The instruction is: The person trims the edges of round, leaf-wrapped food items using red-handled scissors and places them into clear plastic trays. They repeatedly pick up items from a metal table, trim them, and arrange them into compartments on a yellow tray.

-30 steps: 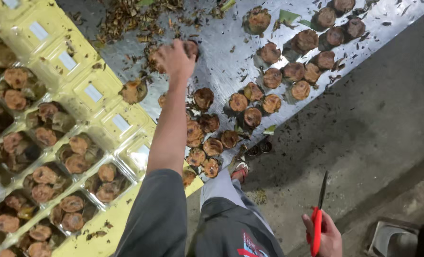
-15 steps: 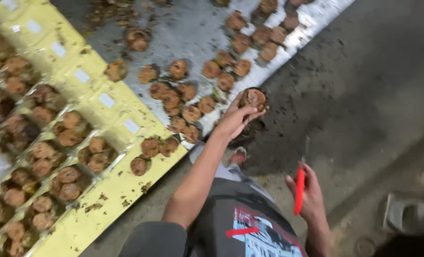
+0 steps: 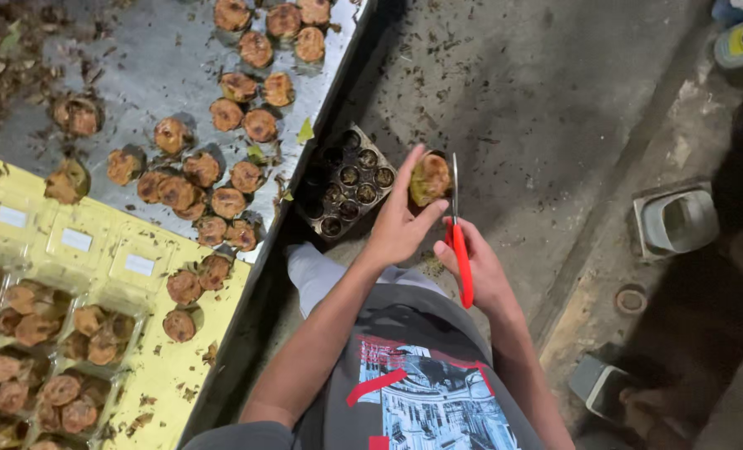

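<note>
My left hand (image 3: pixel 401 223) holds a small brown round plug (image 3: pixel 430 178) of soil or root in front of my body, above the concrete floor. My right hand (image 3: pixel 481 271) grips red-handled scissors (image 3: pixel 459 242), blades pointing up right beside the plug. Many similar brown plugs (image 3: pixel 213 187) lie on a shiny metal sheet (image 3: pixel 155 67) to the left. Just beyond my left hand, a small dark cell tray (image 3: pixel 349 185) sits on the floor.
A yellow moulded tray (image 3: pixel 150 275) at lower left holds several more plugs in its pockets. Grey containers (image 3: pixel 678 218) stand on the floor at right, another (image 3: pixel 598 385) at lower right. Dry leaf debris (image 3: pixel 5 58) litters the sheet's far left.
My left hand picked a plug off the metal sheet and brought it back toward my body. My right hand raised the scissors up beside it. The view swung right toward the floor.
</note>
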